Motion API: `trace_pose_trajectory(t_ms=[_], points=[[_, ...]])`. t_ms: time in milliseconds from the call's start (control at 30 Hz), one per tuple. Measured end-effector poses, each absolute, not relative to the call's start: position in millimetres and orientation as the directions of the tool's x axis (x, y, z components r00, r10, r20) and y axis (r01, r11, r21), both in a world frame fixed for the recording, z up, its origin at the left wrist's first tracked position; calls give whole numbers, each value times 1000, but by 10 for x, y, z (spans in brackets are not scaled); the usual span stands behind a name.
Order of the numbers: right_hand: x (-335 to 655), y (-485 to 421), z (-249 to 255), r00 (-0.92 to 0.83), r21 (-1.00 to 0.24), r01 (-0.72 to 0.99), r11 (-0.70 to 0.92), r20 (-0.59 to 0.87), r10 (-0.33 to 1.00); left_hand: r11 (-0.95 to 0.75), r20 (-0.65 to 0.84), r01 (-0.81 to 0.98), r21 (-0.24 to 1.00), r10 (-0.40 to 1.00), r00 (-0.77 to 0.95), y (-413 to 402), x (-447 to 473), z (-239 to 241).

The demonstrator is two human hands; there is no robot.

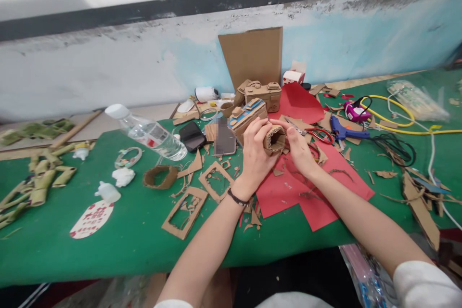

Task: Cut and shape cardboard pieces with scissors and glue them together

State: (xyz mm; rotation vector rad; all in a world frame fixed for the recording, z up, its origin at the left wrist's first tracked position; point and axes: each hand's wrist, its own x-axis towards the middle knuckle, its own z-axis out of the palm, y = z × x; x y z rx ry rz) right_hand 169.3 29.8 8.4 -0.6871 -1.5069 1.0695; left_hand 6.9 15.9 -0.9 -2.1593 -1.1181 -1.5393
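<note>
Along the near edge of the green worktop (pixel 137 255), two bare forearms in white sleeves reached inward, a dark bracelet (pixel 237 197) on the left wrist. Two cardboard frames (pixel 173 230) lay to the left of that wrist among small scraps, and farther left was an oval white card (pixel 92 219) with red markings. Overlapping sheets of red paper (pixel 281 197) spread beneath the right forearm.

Just beyond, over the middle of the worktop, a layered cardboard tube (pixel 267 145) was held with its hollow end toward the wearer. The left hand (pixel 255 151) curled around its left side, fingers bent over the top; the right hand (pixel 298 149) was partly closed against its right side. Whether the tube joined the blue-topped cardboard model (pixel 249 116) directly behind it, I could not tell.

A cardboard ring (pixel 173 178) and a tilted clear bottle (pixel 151 134) were to the left, with a black phone (pixel 193 136) near the bottle. Red-handled pliers (pixel 321 135) and a blue glue gun (pixel 348 132) lay to the right. Farther back sat a cardboard camera model (pixel 263 94), and a brown cardboard sheet (pixel 252 55) leaned against the wall (pixel 144 62).
</note>
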Motion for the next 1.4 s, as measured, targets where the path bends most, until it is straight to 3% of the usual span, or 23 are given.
trace_pose_trajectory(t_ms=[100, 300, 633, 1067, 1400], points=[[1706, 343, 67, -211, -929, -162, 332, 361, 908, -678, 880, 701, 221, 449, 157, 164, 70, -17], [1732, 381, 100, -190, -911, -108, 397, 411, 891, -719, 879, 656, 229, 443, 178, 171, 60, -23], [1731, 384, 94, -218, -933, -113, 341, 358, 908, -689, 856, 680, 250, 486, 178, 181, 48, -57], [1814, 394, 144, -248, -906, -48, 420, 418, 874, -700, 865, 665, 258, 475, 164, 187, 43, -88], [1878, 374, 210, -385, -842, 40, 539, 484, 785, -689, 863, 629, 361, 503, 56, 206, 37, -121]])
